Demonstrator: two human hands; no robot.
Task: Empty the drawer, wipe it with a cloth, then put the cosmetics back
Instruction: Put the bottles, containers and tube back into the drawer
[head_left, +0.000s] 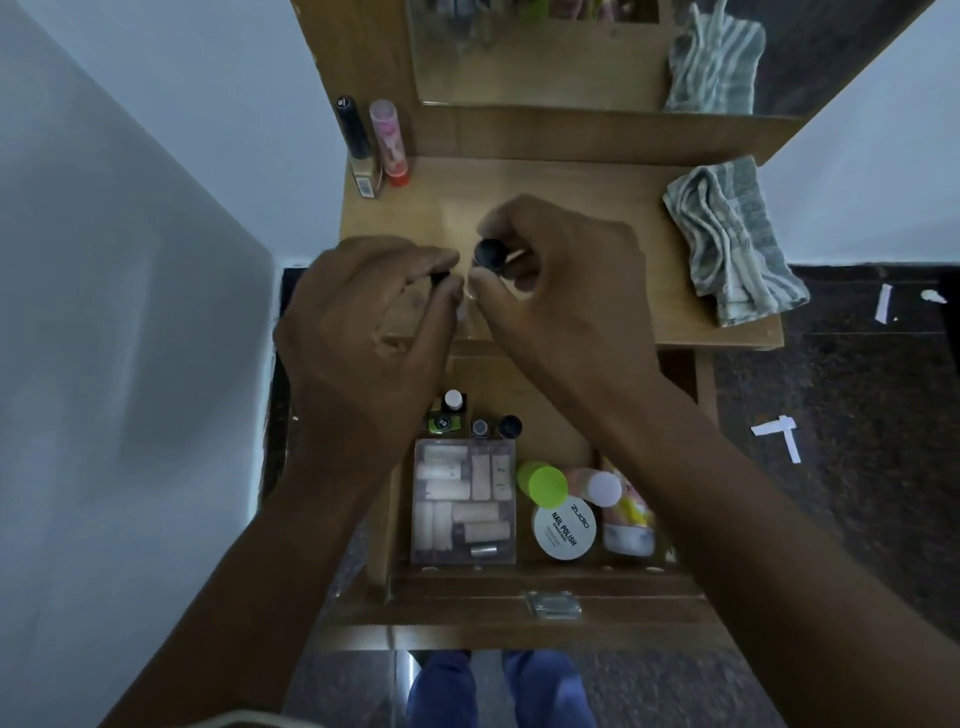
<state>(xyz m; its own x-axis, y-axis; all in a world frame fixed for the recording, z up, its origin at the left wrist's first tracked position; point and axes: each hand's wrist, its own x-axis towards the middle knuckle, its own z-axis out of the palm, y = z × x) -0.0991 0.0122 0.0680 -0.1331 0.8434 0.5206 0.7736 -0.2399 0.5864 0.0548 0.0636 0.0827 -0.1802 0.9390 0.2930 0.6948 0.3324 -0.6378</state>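
A: In the drawer, what lies there?
B: A clear case of tubes, small bottles behind it, a white nail-polish jar to its right.
A: And the hands?
B: Above the drawer (over the shelf), the right hand grips a black-capped bottle, cap toward camera; the left hand pinches something small and black. A striped cloth lies right.

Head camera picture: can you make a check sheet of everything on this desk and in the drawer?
Surface: wooden shelf, two tall bottles standing at its back left.
Job's things: drawer open, still holding a clear box, small polish bottles, a white tub and tubes. Striped cloth lies on the shelf's right.
Clutter: paper scraps on the dark floor.
Grippers: left hand pinches a small dark item; right hand grips a black-capped bottle.
Cables: nothing seen.
Surroundings: mirror behind, pale walls.
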